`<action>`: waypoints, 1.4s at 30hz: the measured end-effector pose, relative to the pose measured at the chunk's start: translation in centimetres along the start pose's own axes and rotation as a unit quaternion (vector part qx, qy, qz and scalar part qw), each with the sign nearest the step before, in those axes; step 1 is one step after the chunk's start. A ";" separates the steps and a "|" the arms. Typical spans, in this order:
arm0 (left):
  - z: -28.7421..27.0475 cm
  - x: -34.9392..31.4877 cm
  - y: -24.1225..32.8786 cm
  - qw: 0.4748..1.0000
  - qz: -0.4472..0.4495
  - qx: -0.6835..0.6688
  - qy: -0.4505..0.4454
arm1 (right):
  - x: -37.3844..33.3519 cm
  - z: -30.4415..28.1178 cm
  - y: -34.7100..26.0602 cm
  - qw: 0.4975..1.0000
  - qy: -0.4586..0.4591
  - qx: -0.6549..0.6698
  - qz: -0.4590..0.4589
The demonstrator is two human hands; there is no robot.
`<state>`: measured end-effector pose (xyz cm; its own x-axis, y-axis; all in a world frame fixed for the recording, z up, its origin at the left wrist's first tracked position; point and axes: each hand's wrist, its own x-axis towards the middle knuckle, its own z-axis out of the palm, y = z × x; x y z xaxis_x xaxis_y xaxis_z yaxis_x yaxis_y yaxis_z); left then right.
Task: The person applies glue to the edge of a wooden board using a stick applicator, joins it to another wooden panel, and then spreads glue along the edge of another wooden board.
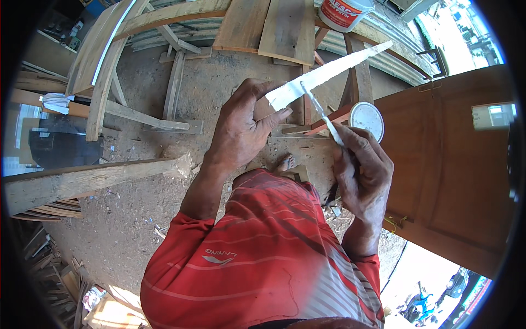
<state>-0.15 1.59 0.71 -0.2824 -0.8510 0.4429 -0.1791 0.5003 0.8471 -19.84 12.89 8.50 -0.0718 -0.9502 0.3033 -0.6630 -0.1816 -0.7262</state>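
Observation:
My left hand pinches the wide end of a long white strip between thumb and fingers. The strip looks like torn paper or cloth; it has ragged edges and narrows toward the upper right. In my right hand is a thin, white-smeared stick, gripped near its lower end. Its upper tip meets the strip, or overlaps it from this angle, not far from my left thumb. Just beyond my right hand, a round white lid or tub top shows beside reddish wood.
Wide wooden boards lie on trestles ahead, with a white and red bucket on them. A brown door panel stands at the right. A wooden beam juts in from the left. Scrap wood is piled at lower left.

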 end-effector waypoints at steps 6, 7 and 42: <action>0.2 0.2 0.0 1.000 0.021 -0.005 0.008 | 0.5 1.2 -0.8 1.000 -0.003 -0.023 -0.015; 0.4 0.0 -0.6 1.000 0.022 -0.005 0.008 | 0.4 1.3 -1.1 1.000 -0.003 -0.023 -0.015; -0.4 0.0 -0.1 1.000 -0.005 0.029 -0.005 | 4.2 0.4 5.9 0.981 0.112 -0.152 -0.046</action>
<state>0.27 1.51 0.71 -0.2893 -0.8549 0.4307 -0.2361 0.4998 0.8334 -23.78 7.75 5.22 -0.1404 -0.8476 0.5118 -0.8636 -0.1480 -0.4820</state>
